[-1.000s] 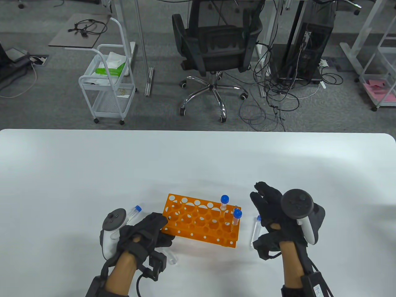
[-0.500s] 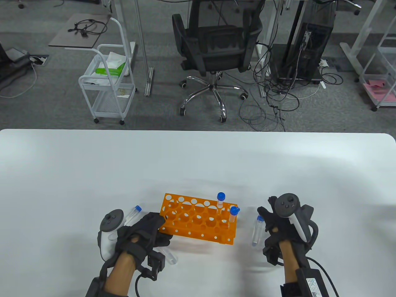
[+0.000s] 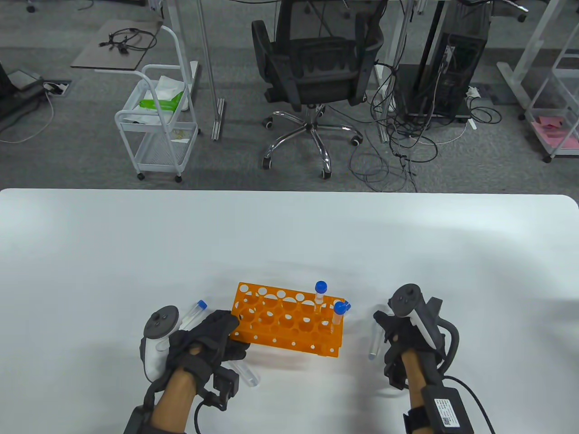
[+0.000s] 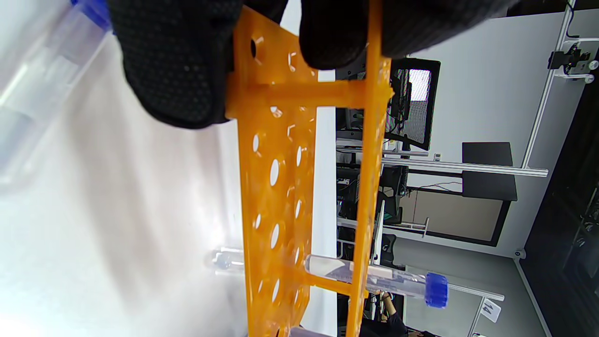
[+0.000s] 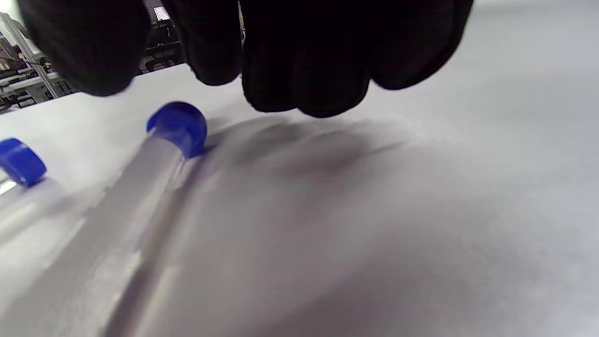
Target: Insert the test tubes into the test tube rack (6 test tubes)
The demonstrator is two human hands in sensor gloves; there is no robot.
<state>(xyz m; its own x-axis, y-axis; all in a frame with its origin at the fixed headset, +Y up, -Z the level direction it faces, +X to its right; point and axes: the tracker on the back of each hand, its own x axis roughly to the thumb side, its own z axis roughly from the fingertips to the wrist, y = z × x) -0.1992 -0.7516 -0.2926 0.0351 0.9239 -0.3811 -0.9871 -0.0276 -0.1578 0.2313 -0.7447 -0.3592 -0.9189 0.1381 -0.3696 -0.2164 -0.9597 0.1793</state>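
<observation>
Two tubes (image 3: 320,294) stand racked, left hand (image 3: 212,337) gripping the orange rack (image 3: 285,321); right hand (image 3: 400,334), fingers curled but holding nothing, should pinch the capped tube (image 3: 374,337) just left of it, mid-barrel.

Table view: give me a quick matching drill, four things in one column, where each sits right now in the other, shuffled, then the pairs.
Things
1. orange rack
2. left hand
3. right hand
4. tube by the left tracker

Places
A. lying flat on the table, left of the rack
B. gripping the rack's left end
C. standing on the table with two blue-capped tubes upright at its right end
D. over a tube lying on the table right of the rack, fingertips just above it in the right wrist view

Pairs: 1-C, 2-B, 3-D, 4-A
</observation>
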